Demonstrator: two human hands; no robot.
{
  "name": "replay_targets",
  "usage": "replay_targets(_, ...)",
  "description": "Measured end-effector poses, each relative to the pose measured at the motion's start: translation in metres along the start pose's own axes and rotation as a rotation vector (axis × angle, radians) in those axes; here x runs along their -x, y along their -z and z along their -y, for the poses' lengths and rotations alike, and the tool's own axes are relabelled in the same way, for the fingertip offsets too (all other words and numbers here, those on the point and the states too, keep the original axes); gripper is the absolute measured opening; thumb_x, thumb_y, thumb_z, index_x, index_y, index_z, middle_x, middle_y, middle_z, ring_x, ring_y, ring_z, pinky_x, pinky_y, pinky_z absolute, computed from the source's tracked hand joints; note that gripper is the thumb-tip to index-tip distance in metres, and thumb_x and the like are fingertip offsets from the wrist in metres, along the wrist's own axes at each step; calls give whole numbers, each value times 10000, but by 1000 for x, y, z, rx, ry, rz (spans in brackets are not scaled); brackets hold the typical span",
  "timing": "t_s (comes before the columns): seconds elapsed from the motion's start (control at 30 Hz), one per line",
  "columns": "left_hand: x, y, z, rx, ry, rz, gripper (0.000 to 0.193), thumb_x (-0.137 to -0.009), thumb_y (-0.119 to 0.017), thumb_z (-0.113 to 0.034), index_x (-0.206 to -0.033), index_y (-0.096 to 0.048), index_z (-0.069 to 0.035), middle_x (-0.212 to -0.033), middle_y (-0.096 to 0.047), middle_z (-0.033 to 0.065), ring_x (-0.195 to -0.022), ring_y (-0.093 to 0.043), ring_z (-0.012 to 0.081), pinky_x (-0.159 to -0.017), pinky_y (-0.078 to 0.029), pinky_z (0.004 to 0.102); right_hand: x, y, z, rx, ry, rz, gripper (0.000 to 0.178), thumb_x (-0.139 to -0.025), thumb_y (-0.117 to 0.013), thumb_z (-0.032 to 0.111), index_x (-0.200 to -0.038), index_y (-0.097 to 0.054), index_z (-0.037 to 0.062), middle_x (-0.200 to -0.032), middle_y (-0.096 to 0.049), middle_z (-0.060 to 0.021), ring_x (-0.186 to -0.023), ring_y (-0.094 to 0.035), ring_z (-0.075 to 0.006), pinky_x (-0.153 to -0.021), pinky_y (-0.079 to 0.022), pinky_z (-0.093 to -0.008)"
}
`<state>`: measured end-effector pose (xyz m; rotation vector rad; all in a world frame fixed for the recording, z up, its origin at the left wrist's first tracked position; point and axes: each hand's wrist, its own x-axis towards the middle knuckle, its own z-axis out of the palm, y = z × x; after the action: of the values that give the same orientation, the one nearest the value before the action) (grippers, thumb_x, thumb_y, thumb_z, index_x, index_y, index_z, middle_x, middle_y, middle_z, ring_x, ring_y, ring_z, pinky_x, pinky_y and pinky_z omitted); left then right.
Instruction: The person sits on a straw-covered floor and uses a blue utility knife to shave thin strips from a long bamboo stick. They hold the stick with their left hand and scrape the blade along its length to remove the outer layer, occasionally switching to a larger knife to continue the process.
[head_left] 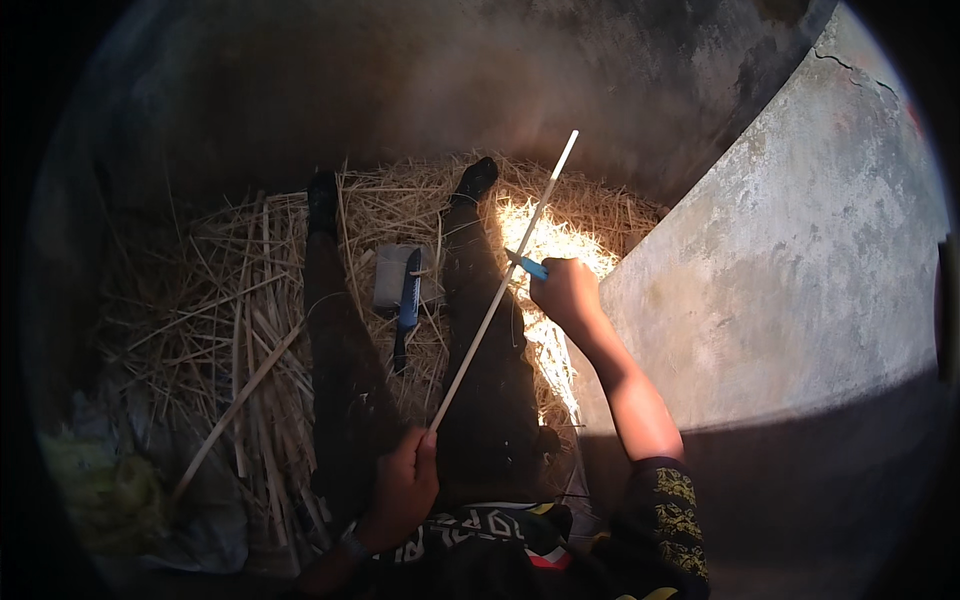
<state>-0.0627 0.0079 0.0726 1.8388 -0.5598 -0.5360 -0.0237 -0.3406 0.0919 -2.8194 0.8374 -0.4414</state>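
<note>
A long, thin pale stick (487, 318) slants up and away across my legs, its far tip brightly lit. My left hand (408, 478) is closed round its near end, close to my lap. Farther out, my right hand (568, 292) is closed on a small knife with a blue handle (532, 268). The short blade meets or lies right beside the stick past its middle; whether it cuts in, I cannot tell. Between my legs a larger dark-bladed knife (410, 292) rests against a pale grey block (389, 277), its black handle toward me.
My outstretched legs (482, 350) lie on straw and shavings (270, 230). Several split strips (262, 400) are piled on the left, near a yellowish bag (100, 490). A concrete wall (780, 260) rises close on the right, and a dark wall (400, 90) stands beyond my feet.
</note>
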Motion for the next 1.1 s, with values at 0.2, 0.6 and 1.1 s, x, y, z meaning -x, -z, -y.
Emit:
replay_targets(0.2,6,0,-9,-18,36,31,318,-1095,-483,-260,-935,-590,-7,-585,-453,53,-554,-433,72,-514,-364,325,-47,12,-43,74,-193,-122,212,-800,-675,186,-807,-730,-19,-782,-691,-274,-761,-703,-441,-729,-575,-501)
replay_targets(0.6,-3,-1,23,246,55,150,409,-1103,-464,-352,-922,-581,-4,-608,-452,59,-590,-448,94,-564,-412,327,33,10,18,-19,223,100,195,-785,-716,246,-892,-719,84,-731,-703,-156,-711,-709,-366,-693,-572,-450)
replay_targets(1.1,-6,5,26,505,259,218,390,-1094,-506,-331,-847,-549,-33,-687,-436,-33,-665,-388,36,-586,-371,263,20,19,19,183,86,141,194,-808,-706,232,-820,-711,38,-737,-694,-209,-726,-698,-415,-706,-572,-513)
